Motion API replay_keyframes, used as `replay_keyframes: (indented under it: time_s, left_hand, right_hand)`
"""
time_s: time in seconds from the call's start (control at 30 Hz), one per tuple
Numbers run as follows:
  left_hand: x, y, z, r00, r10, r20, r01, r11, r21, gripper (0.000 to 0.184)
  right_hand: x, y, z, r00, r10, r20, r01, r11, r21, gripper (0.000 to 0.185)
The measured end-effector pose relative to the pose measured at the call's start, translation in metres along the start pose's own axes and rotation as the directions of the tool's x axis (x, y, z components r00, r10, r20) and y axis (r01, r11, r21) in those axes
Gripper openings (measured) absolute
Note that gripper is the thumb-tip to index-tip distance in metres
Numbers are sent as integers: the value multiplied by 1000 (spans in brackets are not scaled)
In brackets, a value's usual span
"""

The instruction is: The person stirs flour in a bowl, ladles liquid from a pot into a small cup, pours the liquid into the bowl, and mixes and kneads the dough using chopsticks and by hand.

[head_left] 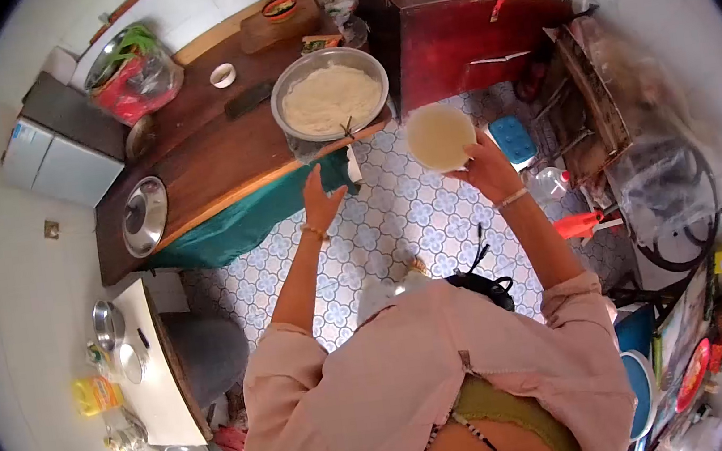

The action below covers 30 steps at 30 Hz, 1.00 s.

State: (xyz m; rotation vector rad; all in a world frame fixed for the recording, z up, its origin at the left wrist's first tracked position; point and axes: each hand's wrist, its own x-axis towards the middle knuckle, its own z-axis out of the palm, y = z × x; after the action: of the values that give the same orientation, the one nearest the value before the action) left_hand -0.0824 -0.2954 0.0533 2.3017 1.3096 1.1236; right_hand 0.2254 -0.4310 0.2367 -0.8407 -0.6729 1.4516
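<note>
A pink jacket [353, 380] with pushed-up sleeves [282, 357], lower middle of the frame; green top [496, 404] underneath; two thin bracelets [513, 198].

Bright, strong fisheye bowing, black corners, floor [380, 237] brightest mid-frame, shadowed toward sides

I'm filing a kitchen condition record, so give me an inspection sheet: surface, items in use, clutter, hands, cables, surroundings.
Surface: brown wooden counter, bearing a large metal basin.
Items in use: pale dough-like mass in the basin; cloudy pale liquid in a round bowl.
Clutter: metal lid, small white cup and cutting board on the counter.
Hands: right hand grips the round bowl; left hand open, holding nothing visible.
Cables: none certain; a thin black strand is unclear.
Surroundings: patterned floor, red cabinet.
</note>
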Motion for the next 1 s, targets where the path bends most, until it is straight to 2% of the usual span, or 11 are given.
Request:
replay_keyframes:
  time_s: [0.1, 0.23, 0.33, 0.4, 0.5, 0.53, 0.57, 0.63, 0.7, 0.83, 1.0]
  left_hand:
    - [44, -15, 41, 999, -35, -8, 35, 998, 57, 87]
    - [118, -18, 67, 999, -29, 13, 26, 976, 218, 80]
    - [157, -37, 84, 990, 23, 138, -28, 999, 31, 64]
    - [185, -49, 98, 937, 239, 255, -214, 969, -122, 39]
    - [213, -71, 110, 891, 154, 428, -32, 960, -279, 24]
    - [227, -74, 104, 927, 266, 265, -192, 943, -274, 15]
    - [237, -93, 112, 922, 262, 284, -183, 943, -277, 15]
    - [241, -144, 141, 953, -94, 289, 239, 819, -521, 15]
    - [272, -162, 129, 776, -394, 493, 620, 616, -485, 20]
    - [290, -173, 95, 670, -401, 625, 741, 419, -525, 15]
    - [280, -158, 40, 676, -296, 675, 721, 454, -523, 13]
  right_hand:
    - [74, -13, -1, 998, 69, -8, -69, 997, 18, 47]
    - [166, -15, -2, 995, 92, 27, -93, 993, 70, 46]
    - [222, -4, -6, 994, 111, -25, -109, 992, 59, 46]
    - [257, 0, -5, 993, 105, -55, -102, 993, 62, 45]
    - [295, 4, -15, 983, 129, -128, -119, 990, 82, 45]
    - [307, 6, -18, 983, 131, -128, -122, 989, 79, 46]
    - [319, 7, -21, 983, 132, -127, -123, 990, 75, 46]
    - [334, 14, -27, 975, 146, -170, -129, 986, 106, 47]
    - [350, 13, -28, 974, 136, -183, -111, 984, 137, 46]
    - [376, 25, -46, 966, 160, -202, -137, 983, 124, 46]
    - [396, 22, -48, 966, 175, -189, -165, 984, 69, 48]
